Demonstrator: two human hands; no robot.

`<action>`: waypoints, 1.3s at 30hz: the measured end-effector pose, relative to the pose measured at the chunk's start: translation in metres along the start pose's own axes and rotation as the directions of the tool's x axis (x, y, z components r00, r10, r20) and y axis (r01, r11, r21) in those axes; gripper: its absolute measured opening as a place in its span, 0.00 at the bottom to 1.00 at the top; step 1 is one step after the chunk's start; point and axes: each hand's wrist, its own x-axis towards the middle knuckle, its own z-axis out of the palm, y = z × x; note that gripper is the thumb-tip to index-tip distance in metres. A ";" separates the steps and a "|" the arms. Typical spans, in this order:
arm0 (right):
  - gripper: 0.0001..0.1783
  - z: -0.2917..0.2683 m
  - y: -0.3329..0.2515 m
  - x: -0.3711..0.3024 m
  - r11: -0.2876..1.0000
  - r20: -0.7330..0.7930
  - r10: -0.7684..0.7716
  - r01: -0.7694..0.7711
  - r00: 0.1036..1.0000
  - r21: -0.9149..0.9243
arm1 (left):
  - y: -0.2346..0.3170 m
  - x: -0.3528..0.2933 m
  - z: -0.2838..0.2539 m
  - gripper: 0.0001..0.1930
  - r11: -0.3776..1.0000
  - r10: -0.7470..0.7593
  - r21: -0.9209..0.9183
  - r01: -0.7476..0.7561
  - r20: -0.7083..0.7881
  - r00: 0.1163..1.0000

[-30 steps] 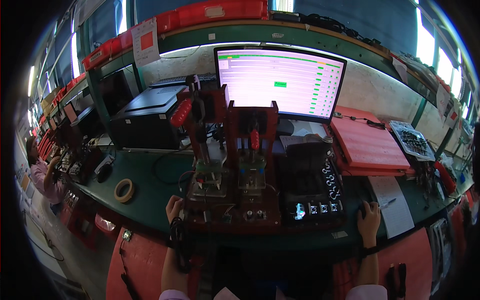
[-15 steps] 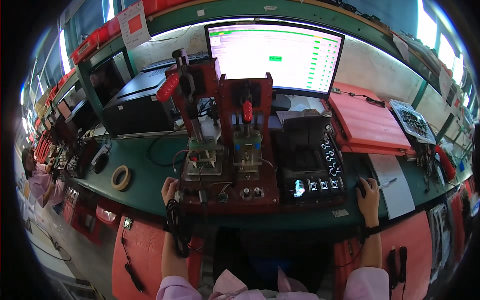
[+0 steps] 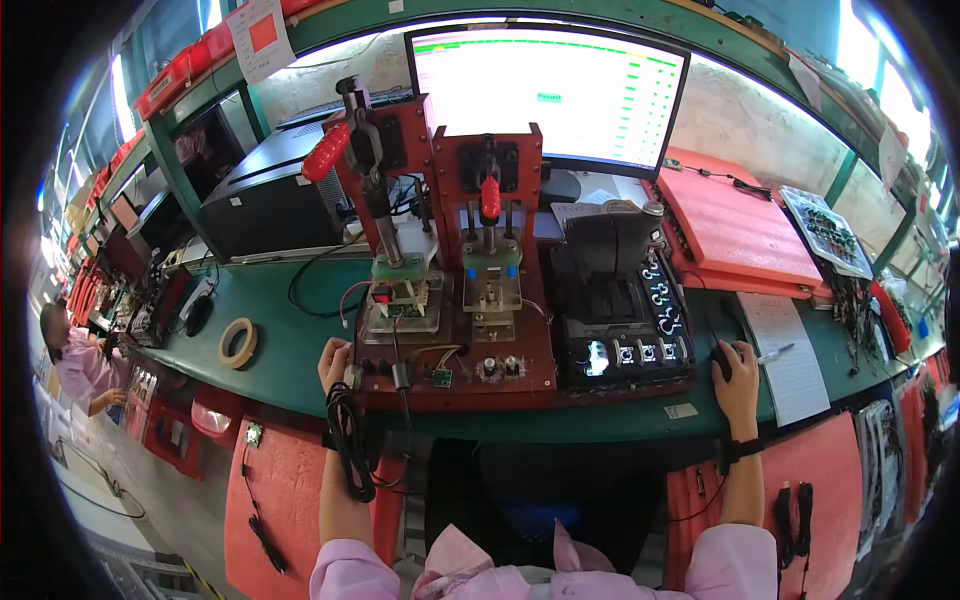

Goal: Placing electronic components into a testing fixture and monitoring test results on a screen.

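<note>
My right hand [image 3: 738, 382] is wrapped over a dark computer mouse [image 3: 719, 362] on the green bench. At the left front corner of a red test fixture [image 3: 470, 385], my left hand [image 3: 334, 364] is curled with its fingers close together; what they grip is hidden. A coiled black cable [image 3: 346, 440] hangs beside that wrist, partly over my forearm. Two toggle clamps with red handles stand on the fixture, the left handle [image 3: 326, 152] tilted out and the right handle [image 3: 489, 198] pointing down. A circuit board [image 3: 405, 298] sits under the left clamp.
Behind the fixture stands a lit monitor [image 3: 560, 95]. A black box with lit gauges [image 3: 625, 350], a paper sheet with a pen [image 3: 785, 365] and red foam slabs [image 3: 740, 225] lie rightward. A tape roll [image 3: 238, 343] rests at left. Another person [image 3: 85, 365] works far left.
The whole view has shifted slightly, so the bench appears higher. Both my hands stay in place, the right on the mouse. The far-left person's arm has moved.
</note>
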 end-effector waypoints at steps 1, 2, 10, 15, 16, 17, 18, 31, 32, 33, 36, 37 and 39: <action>0.20 0.000 0.000 0.000 1.000 -0.001 -0.001 0.001 1.000 -0.003 | 0.001 0.000 0.002 0.07 1.000 -0.004 -0.011 0.004 0.001 1.000; 0.20 0.000 -0.001 0.000 1.000 -0.001 -0.003 0.003 1.000 -0.005 | 0.001 -0.001 0.004 0.07 0.999 -0.009 -0.043 0.009 -0.006 1.000; 0.20 0.000 0.001 0.000 1.000 0.000 -0.007 0.007 1.000 0.003 | 0.014 -0.011 0.019 0.08 0.992 -0.018 -0.128 0.011 -0.054 0.998; 0.20 0.000 0.000 0.000 1.000 -0.009 0.009 -0.009 1.000 0.007 | 0.010 -0.006 0.008 0.08 0.997 -0.015 -0.072 0.013 -0.027 1.000; 0.20 0.000 0.000 0.000 1.000 -0.013 0.007 -0.007 1.000 0.000 | 0.011 -0.004 0.009 0.07 0.999 -0.014 -0.050 0.014 -0.004 1.000; 0.20 -0.001 0.000 0.000 1.000 -0.017 0.005 -0.005 1.000 -0.009 | 0.011 -0.005 0.011 0.07 0.999 0.022 -0.037 -0.022 -0.004 1.000; 0.20 -0.002 0.000 0.000 1.000 -0.021 0.003 -0.003 1.000 -0.017 | 0.011 -0.006 0.014 0.07 0.998 0.057 -0.024 -0.058 -0.002 0.998; 0.19 -0.001 -0.002 0.001 1.000 -0.028 -0.017 0.017 0.999 -0.009 | 0.010 -0.006 0.011 0.07 0.994 0.098 -0.041 -0.097 0.022 0.995; 0.19 -0.001 -0.002 0.001 1.000 -0.029 -0.018 0.018 0.999 -0.011 | 0.012 -0.007 0.013 0.07 0.995 0.078 -0.060 -0.077 0.015 0.997; 0.19 -0.001 -0.001 0.001 1.000 -0.030 -0.019 0.019 0.999 -0.013 | 0.013 -0.008 0.016 0.07 0.995 0.058 -0.078 -0.057 0.007 0.998; 0.19 -0.001 -0.003 0.001 1.000 -0.026 -0.018 0.018 1.000 -0.007 | 0.010 -0.007 0.011 0.07 0.995 0.050 -0.088 -0.050 -0.007 0.999; 0.19 -0.001 -0.003 0.001 1.000 -0.023 -0.016 0.016 1.000 -0.004 | 0.010 -0.006 0.012 0.07 0.995 0.054 -0.087 -0.054 -0.007 0.999; 0.19 -0.002 -0.003 0.001 1.000 -0.018 -0.013 0.014 1.000 0.002 | 0.010 -0.007 0.014 0.07 0.996 0.075 -0.044 -0.075 -0.002 0.997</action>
